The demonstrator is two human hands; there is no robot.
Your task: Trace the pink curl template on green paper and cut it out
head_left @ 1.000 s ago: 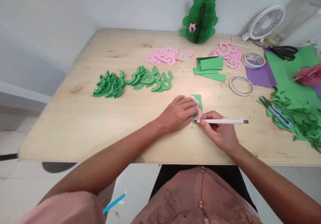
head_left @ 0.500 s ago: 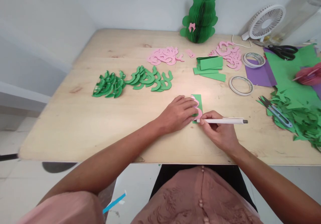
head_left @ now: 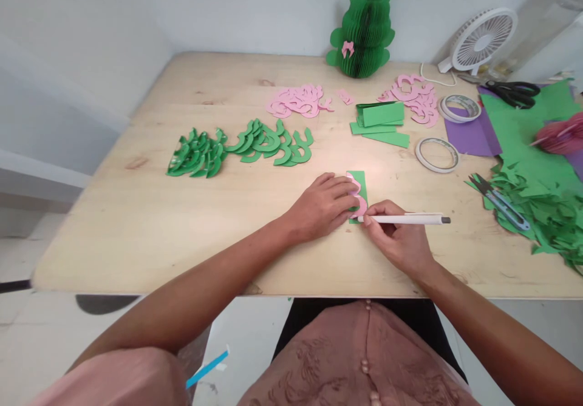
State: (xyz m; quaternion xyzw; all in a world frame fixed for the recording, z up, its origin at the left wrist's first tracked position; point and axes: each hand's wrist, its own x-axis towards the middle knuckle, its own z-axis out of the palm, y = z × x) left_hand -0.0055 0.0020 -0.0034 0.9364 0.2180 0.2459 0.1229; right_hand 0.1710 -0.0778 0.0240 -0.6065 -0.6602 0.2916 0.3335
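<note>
My left hand (head_left: 324,207) lies over a pink curved paper cutout (head_left: 363,206), its fingers stretched out and pressing it down. Beneath the cutout is a green paper strip (head_left: 359,177), flat on the table; part of both is hidden under the fingers. In a pinch grip, my right hand (head_left: 398,236) holds a white pen (head_left: 410,218) almost level. The pen's tip touches or nearly touches the lower edge of the cutout, over the green strip.
Green curved cutouts (head_left: 268,142) and pink cutouts (head_left: 298,101) lie in piles behind my hands. Several green strips (head_left: 382,115), tape rolls (head_left: 437,155), thread snips (head_left: 501,203) and green scraps (head_left: 546,212) are to the right. A green honeycomb paper figure (head_left: 367,36) and white fan (head_left: 485,40) stand behind.
</note>
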